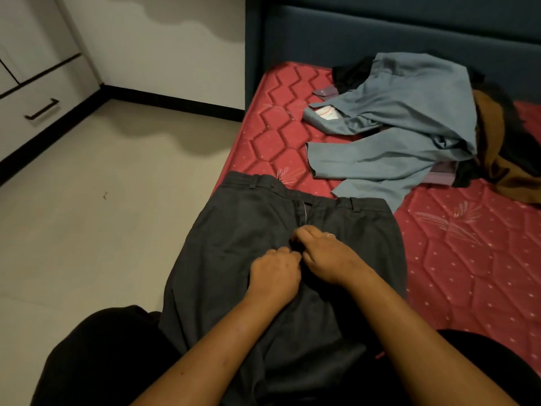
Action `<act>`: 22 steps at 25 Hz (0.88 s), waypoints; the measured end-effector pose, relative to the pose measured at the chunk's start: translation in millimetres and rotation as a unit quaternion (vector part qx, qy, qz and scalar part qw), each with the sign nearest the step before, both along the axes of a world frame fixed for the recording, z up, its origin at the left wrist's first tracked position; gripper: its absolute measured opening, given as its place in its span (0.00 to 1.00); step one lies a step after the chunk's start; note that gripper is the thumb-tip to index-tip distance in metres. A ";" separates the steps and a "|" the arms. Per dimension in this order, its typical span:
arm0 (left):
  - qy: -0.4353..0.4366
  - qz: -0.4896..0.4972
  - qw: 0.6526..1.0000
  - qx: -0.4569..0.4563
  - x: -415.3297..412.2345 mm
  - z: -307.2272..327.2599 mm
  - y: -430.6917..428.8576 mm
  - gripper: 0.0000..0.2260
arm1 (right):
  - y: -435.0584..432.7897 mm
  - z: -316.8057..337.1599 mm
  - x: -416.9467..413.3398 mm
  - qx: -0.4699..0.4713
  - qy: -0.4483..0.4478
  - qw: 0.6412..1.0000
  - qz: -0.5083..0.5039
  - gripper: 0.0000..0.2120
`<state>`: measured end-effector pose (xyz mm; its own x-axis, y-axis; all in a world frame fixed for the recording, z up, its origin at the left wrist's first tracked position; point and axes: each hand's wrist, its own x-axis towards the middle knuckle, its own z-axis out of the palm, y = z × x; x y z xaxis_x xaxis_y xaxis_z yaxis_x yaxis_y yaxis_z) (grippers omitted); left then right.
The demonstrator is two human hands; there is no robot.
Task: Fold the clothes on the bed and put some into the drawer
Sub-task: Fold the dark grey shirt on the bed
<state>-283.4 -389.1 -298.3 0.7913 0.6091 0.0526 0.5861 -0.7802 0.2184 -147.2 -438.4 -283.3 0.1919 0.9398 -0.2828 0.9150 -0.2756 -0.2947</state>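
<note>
Our left hand [275, 271] and right hand [325, 256], fingers curled, side by side, pinch fly of dark trousers [248, 230]. Trousers flat on red mattress [468, 259] near its edge, waistband away from us. Just beyond, blue-grey garment [409, 112].

Right of frame: bare mattress [468, 259] gives open passage beside the dark trousers [248, 230]. Upper right: blocked by 1 heap of clothes [404, 118] (blue-grey garment on top, brown one at its right), its lower edge reaching the trousers' waistband. The headboard [380, 30] closes the top edge. Left: open floor [102, 200] up to the drawer unit [35, 112].
</note>
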 end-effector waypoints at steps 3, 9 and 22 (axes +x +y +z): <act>0.056 0.001 0.996 -0.063 -2.0 18.3 8.8 0.12 | 0.3 3.1 5.2 -0.008 -0.039 0.999 -0.018 0.12; 0.184 -0.028 0.968 -0.169 -29.2 56.6 33.2 0.06 | 0.9 27.0 -3.6 0.004 -0.053 0.999 0.013 0.13; -0.025 0.095 0.990 -0.098 -20.0 11.3 25.6 0.12 | -3.1 21.8 -11.7 0.170 -0.038 0.985 -0.002 0.10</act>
